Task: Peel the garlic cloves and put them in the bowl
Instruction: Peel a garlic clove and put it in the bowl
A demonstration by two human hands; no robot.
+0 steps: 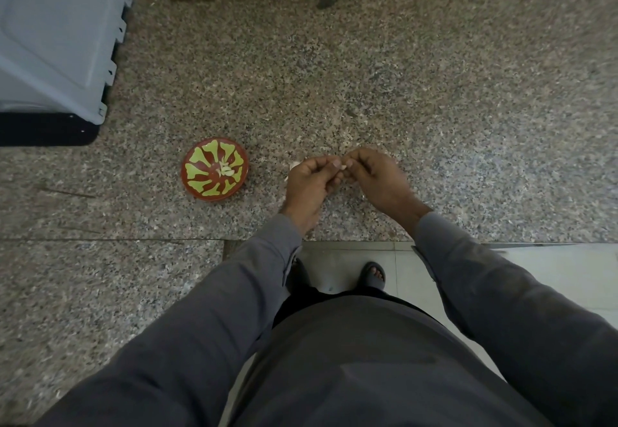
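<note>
clove pinched between both hands, bowl off to the left

the garlic clove sits right at the meeting point of the two hands, a small pale sliver showing between the fingertips. the left hand has its fingers curled in, thumb and forefinger closed on the clove's left end; the right hand is curled the same way and pinches the other end. so both sets of fingers are narrow and holding the clove, not spread. most of the clove is covered, so its long axis can only be guessed: it seems to run across, from one hand's fingertips to the other's.

what shows is off-white and smooth, too small to tell whether skin is on it. a pale scrap, likely skin or another clove, lies on the counter just beyond the left hand's knuckles.

the bowl lies to the left of the fingers, well apart from them and at about the same depth on the counter. it is red-brown with yellow-green shapes, upright, with a few pale peeled cloves in its middle. the left hand is the nearer one to it, so a drop into the bowl would probably call for a sideways carry to the left once the peeling is done.
</note>
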